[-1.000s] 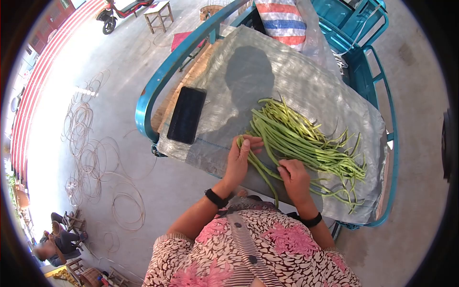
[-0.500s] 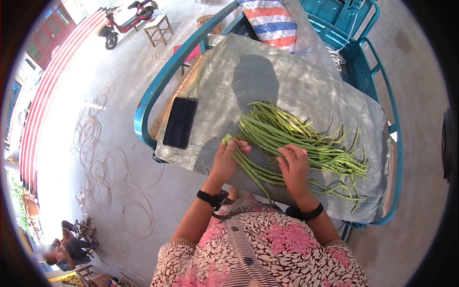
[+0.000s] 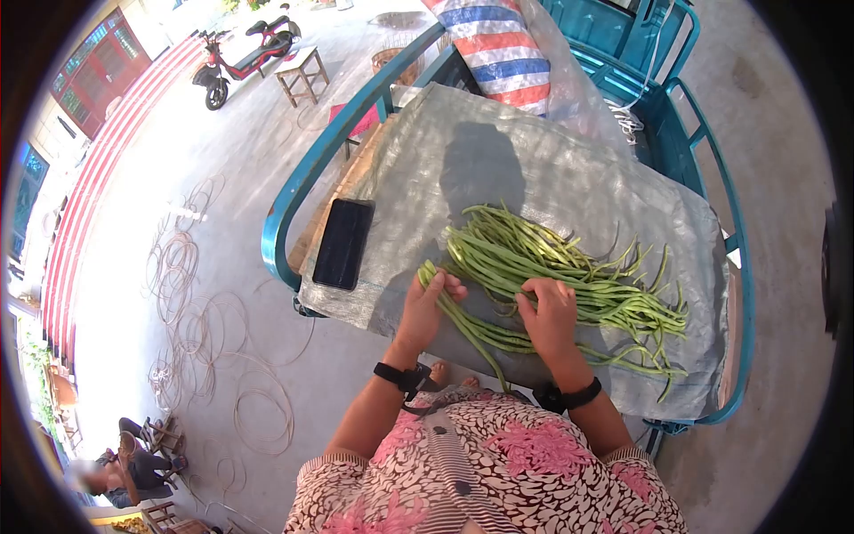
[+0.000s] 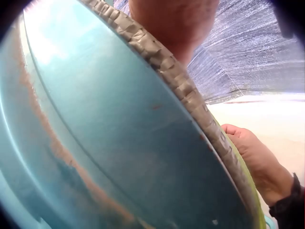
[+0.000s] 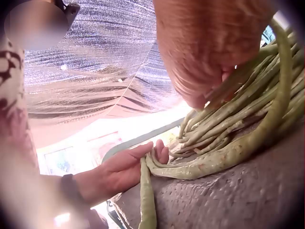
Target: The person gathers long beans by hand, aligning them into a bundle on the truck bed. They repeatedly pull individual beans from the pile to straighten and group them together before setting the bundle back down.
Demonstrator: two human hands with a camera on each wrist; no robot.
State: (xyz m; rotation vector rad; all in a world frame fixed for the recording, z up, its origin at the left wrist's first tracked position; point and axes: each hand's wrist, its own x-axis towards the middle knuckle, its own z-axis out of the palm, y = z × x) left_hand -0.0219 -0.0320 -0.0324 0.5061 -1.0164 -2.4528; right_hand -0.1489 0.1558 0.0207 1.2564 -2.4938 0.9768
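Observation:
A pile of long green beans lies on a grey woven plastic sheet. My left hand pinches the ends of a few long beans between thumb and fingers, at the pile's left end. Their lengths trail down toward the sheet's near edge. In the right wrist view, the left hand shows palm up, with one bean hanging from the grip. Bent at the pile's near side, my right hand has its fingertips right at the beans; I cannot tell whether they pinch one.
A black phone lies on the sheet's left side. Blue metal rails of a cart border the sheet. Behind it sits a striped bag. Coiled wire lies on the ground, and a seated person is at lower left.
My right hand has shifted from the near beans to the pile's edge, its fingers spread and then bent again. The left hand keeps its beans and moved slightly left. The head view tilted up.

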